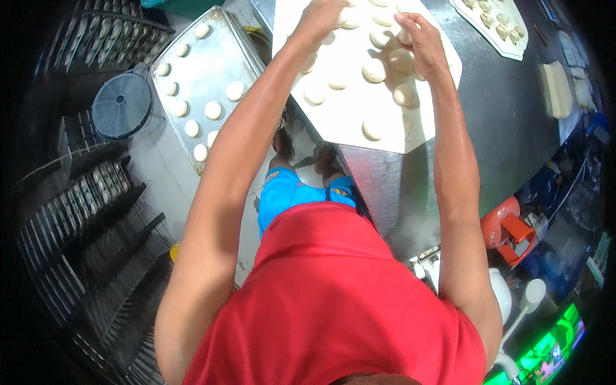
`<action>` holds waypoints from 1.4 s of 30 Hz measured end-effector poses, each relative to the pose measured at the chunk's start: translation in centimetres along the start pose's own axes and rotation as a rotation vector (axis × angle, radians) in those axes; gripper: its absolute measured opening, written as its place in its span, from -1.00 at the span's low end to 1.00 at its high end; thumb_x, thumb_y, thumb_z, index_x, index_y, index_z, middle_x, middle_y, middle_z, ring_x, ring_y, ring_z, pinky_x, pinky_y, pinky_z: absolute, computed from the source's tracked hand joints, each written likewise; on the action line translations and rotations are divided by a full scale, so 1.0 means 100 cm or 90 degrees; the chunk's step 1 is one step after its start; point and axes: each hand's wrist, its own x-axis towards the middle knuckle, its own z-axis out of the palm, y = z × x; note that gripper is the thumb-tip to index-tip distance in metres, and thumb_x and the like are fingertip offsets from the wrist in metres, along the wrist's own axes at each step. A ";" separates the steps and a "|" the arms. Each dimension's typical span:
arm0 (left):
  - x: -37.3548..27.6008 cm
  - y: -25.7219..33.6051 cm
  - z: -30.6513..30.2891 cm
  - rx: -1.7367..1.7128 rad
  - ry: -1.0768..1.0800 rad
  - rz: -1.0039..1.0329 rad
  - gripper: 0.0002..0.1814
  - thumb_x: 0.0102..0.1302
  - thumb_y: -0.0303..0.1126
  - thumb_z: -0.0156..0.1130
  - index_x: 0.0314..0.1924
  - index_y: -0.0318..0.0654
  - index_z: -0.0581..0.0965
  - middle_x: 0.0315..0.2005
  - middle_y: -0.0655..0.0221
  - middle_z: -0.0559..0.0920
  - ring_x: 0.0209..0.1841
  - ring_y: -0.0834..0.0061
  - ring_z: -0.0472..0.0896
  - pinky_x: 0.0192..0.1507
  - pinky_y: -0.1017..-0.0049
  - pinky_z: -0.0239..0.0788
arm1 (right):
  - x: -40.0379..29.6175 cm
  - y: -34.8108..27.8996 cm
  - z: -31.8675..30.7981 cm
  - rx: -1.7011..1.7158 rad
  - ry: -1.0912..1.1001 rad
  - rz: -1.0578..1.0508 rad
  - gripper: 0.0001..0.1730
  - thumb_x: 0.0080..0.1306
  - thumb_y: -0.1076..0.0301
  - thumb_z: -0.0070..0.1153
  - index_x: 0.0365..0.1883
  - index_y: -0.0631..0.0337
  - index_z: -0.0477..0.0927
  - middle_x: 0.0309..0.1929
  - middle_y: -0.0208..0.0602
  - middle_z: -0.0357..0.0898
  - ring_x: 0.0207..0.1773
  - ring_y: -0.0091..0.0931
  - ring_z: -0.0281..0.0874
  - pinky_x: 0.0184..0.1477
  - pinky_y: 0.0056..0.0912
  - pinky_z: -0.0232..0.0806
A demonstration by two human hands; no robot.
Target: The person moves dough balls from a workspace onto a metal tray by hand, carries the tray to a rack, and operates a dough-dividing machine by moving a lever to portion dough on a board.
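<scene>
A cream-coloured board (344,115) with clipped corners lies on a metal-topped table (500,110), carrying several round, pale dough balls (374,70). Over its far right part is my right hand (424,45), thumb and fingers around one dough ball (405,37). My left hand (321,20) is at the board's far side, beside another dough ball (350,20). The picture's top edge cuts off part of this hand, and its grip is hidden. To the left, a metal baking tray (211,72) holds several more dough balls (213,110).
Another board (515,45) at the far right bears small folded dough pieces (502,32). Dark racks (77,202) line the left side, near a round grey stool top (121,106). An orange gas cylinder (500,224) stands beyond the table's right edge. Pale folded cloth-like material (557,89) lies at right.
</scene>
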 end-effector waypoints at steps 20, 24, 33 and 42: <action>-0.035 -0.037 -0.083 0.177 0.058 0.108 -0.61 0.09 -0.14 0.41 -0.18 -0.27 0.72 -0.19 0.03 0.73 -0.10 0.09 0.72 -0.06 0.21 0.55 | 0.005 -0.039 0.066 -0.345 -0.038 -0.112 -0.59 0.19 0.14 0.44 -0.25 0.28 0.57 -0.39 -0.41 0.52 -0.36 -0.55 0.37 -0.29 -0.44 0.28; -0.109 -0.114 -0.203 0.046 0.239 0.006 -0.60 0.15 -0.20 0.43 -0.08 -0.31 0.67 -0.18 0.10 0.75 -0.13 0.25 0.73 -0.05 0.32 0.55 | -0.032 -0.074 0.183 -0.353 -0.163 -0.230 -0.58 0.21 0.15 0.41 -0.16 0.30 0.60 -0.26 -0.31 0.61 -0.23 -0.55 0.52 -0.13 -0.43 0.37; -0.127 -0.210 -0.334 0.339 0.147 -0.156 -0.67 0.34 -0.22 0.28 0.05 -0.15 0.66 -0.06 0.19 0.74 -0.01 0.21 0.70 0.05 0.27 0.53 | 0.010 0.006 0.389 -0.462 -0.340 -0.185 -0.52 0.29 0.08 0.28 0.04 0.24 0.63 0.01 0.08 0.68 0.07 -0.01 0.64 0.11 -0.02 0.43; -0.122 -0.207 -0.346 0.300 0.186 -0.154 -0.50 0.32 -0.23 0.27 0.22 -0.23 0.48 0.08 0.20 0.54 0.09 0.23 0.59 0.14 0.22 0.44 | 0.032 0.013 0.395 -0.399 -0.299 -0.055 -0.38 0.30 0.12 0.24 0.19 0.39 0.49 0.08 0.20 0.60 0.19 -0.08 0.59 0.29 -0.12 0.35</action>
